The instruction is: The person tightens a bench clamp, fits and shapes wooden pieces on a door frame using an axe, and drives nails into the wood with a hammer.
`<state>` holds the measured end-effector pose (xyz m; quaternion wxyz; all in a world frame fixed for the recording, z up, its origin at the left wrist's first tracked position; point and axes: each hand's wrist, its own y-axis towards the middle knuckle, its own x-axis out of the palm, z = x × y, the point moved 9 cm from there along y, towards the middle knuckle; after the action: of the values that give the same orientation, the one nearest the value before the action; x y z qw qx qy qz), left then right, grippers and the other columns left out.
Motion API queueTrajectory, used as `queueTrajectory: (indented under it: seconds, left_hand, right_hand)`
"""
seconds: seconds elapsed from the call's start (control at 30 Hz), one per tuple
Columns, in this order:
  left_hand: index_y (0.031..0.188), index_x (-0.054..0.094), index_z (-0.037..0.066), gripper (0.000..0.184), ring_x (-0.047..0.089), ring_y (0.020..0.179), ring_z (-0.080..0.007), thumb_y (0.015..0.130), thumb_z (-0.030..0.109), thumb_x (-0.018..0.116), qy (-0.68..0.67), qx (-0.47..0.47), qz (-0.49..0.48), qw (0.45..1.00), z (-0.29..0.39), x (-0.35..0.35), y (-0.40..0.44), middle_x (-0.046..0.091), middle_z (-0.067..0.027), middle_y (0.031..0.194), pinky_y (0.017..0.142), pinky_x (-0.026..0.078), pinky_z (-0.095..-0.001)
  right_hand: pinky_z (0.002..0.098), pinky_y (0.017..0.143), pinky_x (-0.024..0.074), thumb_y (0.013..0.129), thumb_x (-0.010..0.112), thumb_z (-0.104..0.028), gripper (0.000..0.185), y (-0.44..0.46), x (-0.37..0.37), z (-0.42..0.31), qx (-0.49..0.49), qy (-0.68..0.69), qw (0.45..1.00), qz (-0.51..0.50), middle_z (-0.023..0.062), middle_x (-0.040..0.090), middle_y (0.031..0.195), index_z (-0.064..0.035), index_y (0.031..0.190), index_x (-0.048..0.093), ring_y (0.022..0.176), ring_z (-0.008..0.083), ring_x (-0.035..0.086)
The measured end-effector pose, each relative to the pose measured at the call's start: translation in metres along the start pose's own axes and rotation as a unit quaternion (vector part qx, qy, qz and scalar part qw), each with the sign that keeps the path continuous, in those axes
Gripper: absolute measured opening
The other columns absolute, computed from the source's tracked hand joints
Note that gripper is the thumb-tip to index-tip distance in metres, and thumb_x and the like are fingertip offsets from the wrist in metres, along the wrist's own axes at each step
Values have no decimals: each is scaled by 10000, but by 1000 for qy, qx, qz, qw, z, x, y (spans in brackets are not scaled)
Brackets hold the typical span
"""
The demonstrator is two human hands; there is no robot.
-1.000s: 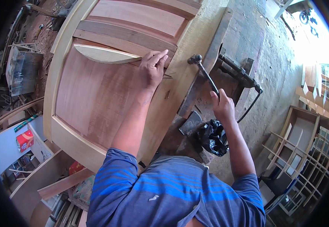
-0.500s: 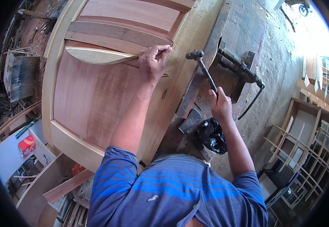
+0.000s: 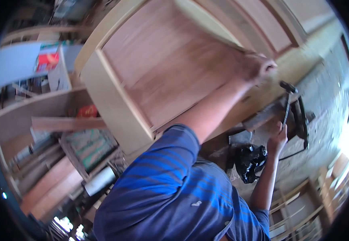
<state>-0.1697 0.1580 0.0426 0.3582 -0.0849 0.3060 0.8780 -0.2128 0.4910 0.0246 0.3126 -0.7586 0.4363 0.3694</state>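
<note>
A framed wooden door [image 3: 174,60] with a reddish recessed panel lies in front of me. My left hand [image 3: 258,68] is over the door's near side rail, blurred, its fingers curled together. Whatever is between those fingers is too smeared to make out. A pale curved piece of wood [image 3: 212,22] lies across the panel, one tip ending beside that hand. To the right, my right hand [image 3: 278,141] is wrapped round the handle of a hammer [image 3: 287,106], whose head points up, away from the door.
Beyond the door's edge is a dark metal clamp [image 3: 301,120]. A black plastic bag [image 3: 250,162] sits below it, left of my right forearm. Wood boards [image 3: 54,184] and a red packet [image 3: 48,61] are on the left. Wooden frames [image 3: 299,207] stand at lower right.
My view has swung left, so the door and both hands appear farther right. The hammer remains in my right hand; my left hand stays by the curved piece's tip, now blurred.
</note>
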Motion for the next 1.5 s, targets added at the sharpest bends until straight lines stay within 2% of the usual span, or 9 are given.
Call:
queueTrajectory:
  seconds: [0.13, 0.4, 0.53, 0.6, 0.73, 0.87, 1.07, 1.3, 1.5]
  left_hand:
    - [912, 796, 179, 85, 769, 887, -309, 906, 263, 781, 43, -42, 15, 998, -3, -1, -5, 775, -95, 859, 816, 595, -476]
    - [929, 811, 200, 69, 779, 925, -319, 891, 208, 754, 92, -78, 72, 990, -5, 22, -15, 796, -91, 898, 854, 592, -505]
    - [969, 830, 207, 128, 789, 950, -329, 938, 256, 716, 86, -76, 48, 992, -13, 28, -16, 819, -113, 986, 881, 599, -494]
    - [955, 831, 187, 188, 796, 938, -326, 988, 289, 676, -89, -133, 68, 985, -32, 42, -20, 826, -115, 1012, 872, 605, -499]
    - [1192, 767, 189, 213, 795, 907, -312, 998, 256, 709, 54, -30, 55, 997, 1, 11, -15, 828, -77, 962, 823, 618, -490]
    - [1251, 730, 189, 350, 783, 909, -288, 916, 180, 829, 63, -20, 18, 998, 11, 7, -7, 825, -39, 974, 823, 619, -463]
    - [1280, 722, 164, 376, 766, 920, -280, 918, 126, 816, 70, -18, 18, 997, 16, 4, -5, 819, -31, 953, 844, 611, -449]
    - [1316, 701, 142, 362, 774, 958, -285, 970, 184, 797, 85, -8, -24, 996, 14, 10, -4, 825, -9, 967, 928, 582, -446]
    - [1255, 732, 144, 294, 768, 972, -283, 968, 165, 794, 67, 27, 13, 997, 17, 7, -4, 822, -7, 1007, 911, 586, -427]
  right_hand:
    - [487, 841, 555, 1160, 505, -494, 566, 8, 4, 22, 16, 0, 1000, -8, 245, 747, 1011, 13, 1344, 676, 916, 407, 710]
    - [497, 853, 527, 1135, 503, -602, 711, 14, -7, 5, -37, -28, 999, 13, 216, 701, 989, 83, 1171, 687, 929, 373, 664]
    - [513, 867, 530, 1114, 585, -551, 633, 4, -15, -22, -116, -83, 989, 49, 299, 718, 1024, 65, 1189, 713, 970, 442, 691]
    - [520, 739, 533, 1115, 611, -505, 539, 2, -22, -27, -138, -100, 984, 50, 261, 711, 924, 24, 1146, 709, 837, 419, 694]
    - [509, 621, 491, 1114, 645, -460, 422, 0, -47, -70, -100, -40, 986, 126, 198, 647, 722, -55, 1004, 681, 637, 369, 655]
    - [485, 606, 496, 1115, 657, -422, 398, 12, -64, -90, -98, 24, 987, 124, 184, 639, 703, -51, 973, 653, 629, 389, 666]
    - [488, 625, 524, 1099, 680, -381, 354, 34, -38, -84, -151, -29, 987, 53, 206, 671, 725, -48, 982, 652, 705, 443, 719]
    - [497, 635, 543, 1081, 700, -313, 276, 17, -66, -101, -120, 126, 983, 63, 227, 682, 749, -58, 997, 636, 742, 461, 719]
    - [479, 617, 532, 1085, 696, -313, 269, 24, -41, -89, -145, 21, 988, 48, 214, 674, 730, -61, 1004, 652, 710, 446, 719]
